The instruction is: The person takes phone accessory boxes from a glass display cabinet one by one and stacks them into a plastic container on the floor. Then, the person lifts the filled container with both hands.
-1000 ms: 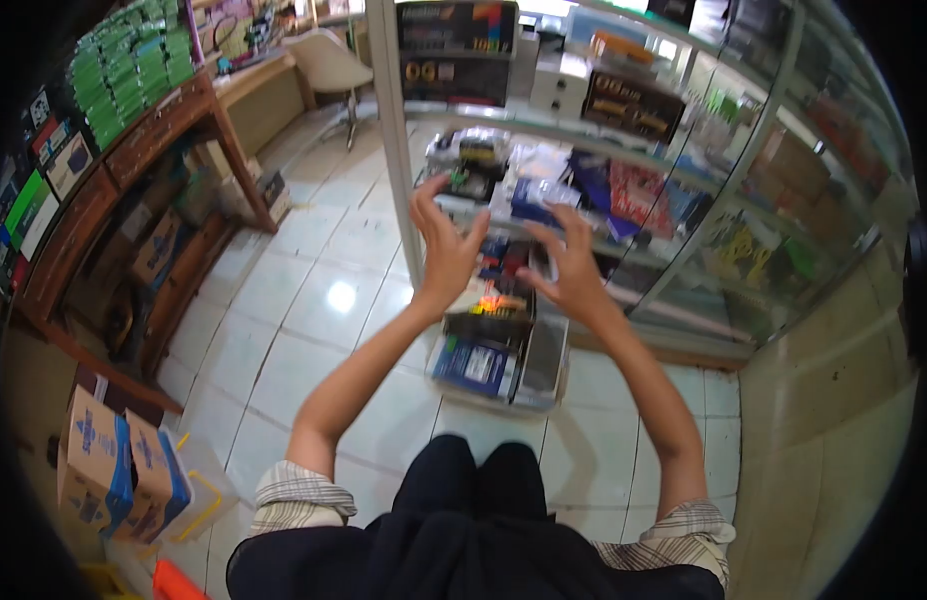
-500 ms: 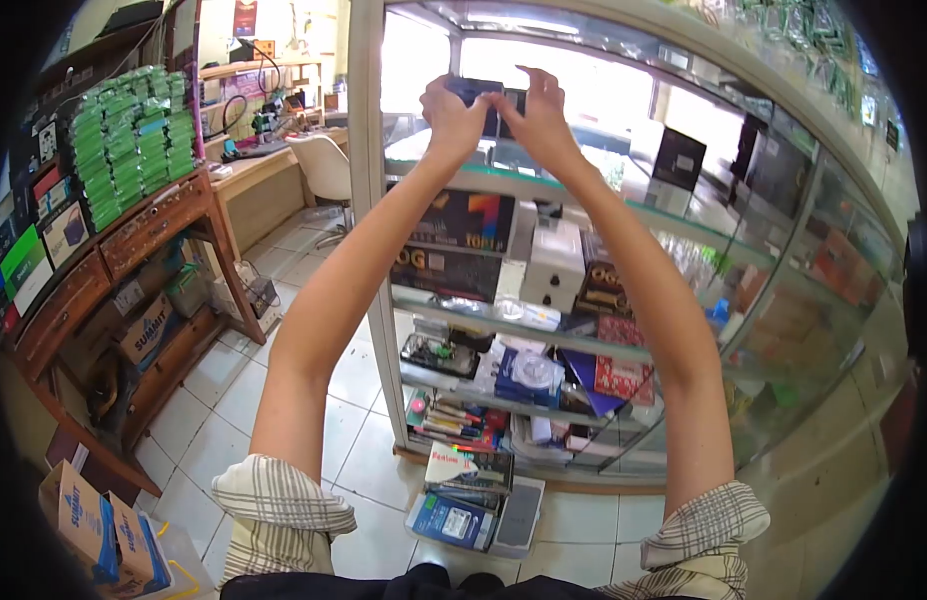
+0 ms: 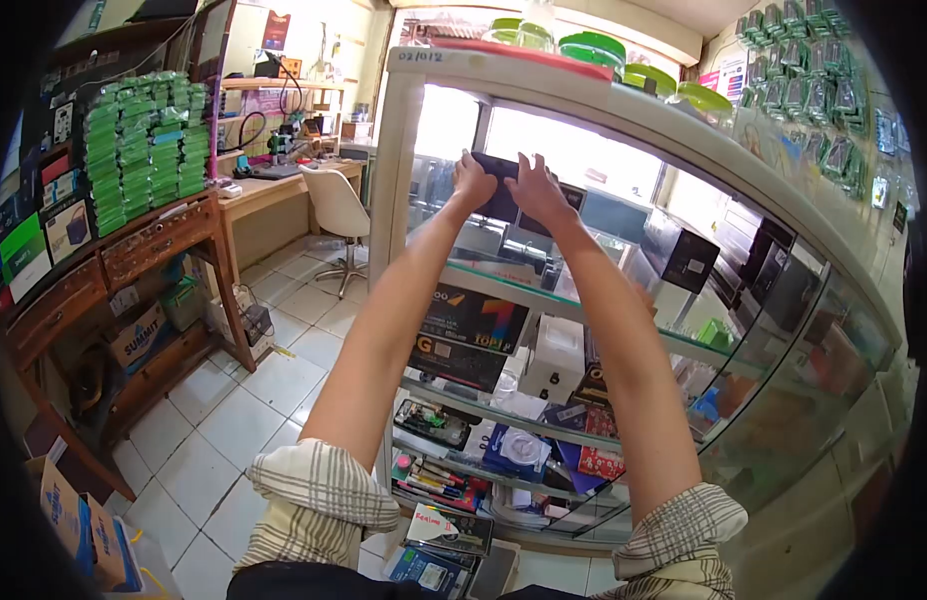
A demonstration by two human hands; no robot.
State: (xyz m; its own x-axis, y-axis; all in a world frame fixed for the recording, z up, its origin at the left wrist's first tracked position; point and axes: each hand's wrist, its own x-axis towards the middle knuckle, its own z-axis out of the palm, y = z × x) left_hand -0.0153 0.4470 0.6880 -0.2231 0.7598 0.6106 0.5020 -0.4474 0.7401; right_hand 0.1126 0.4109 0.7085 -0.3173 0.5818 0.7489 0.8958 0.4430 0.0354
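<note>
Both arms reach into the top level of a glass display cabinet (image 3: 408, 120). My left hand (image 3: 472, 184) is closed around the left side of a dark, flat box (image 3: 498, 206). My right hand (image 3: 537, 192) grips the same box from its upper right, thumb toward the left hand and fingers bent over. The box stands upright, and its lower part sits among other boxes. Just right of it is another dark box (image 3: 570, 197), partly behind my right hand. A black box with a white label (image 3: 690, 262) stands farther right at the shelf edge.
The glass shelf edge (image 3: 584, 303) runs below my forearms. Lower shelves hold a white box (image 3: 555, 360), black printed boxes (image 3: 474, 318) and pens (image 3: 439, 490). Green-lidded jars (image 3: 592, 48) stand on top. At left are a wooden desk (image 3: 164, 240) and a white chair (image 3: 329, 205).
The view has tilted up and shifted, bringing the cabinet top and jars into sight. Both hands still hold the dark box, which now stands in line with the other boxes.
</note>
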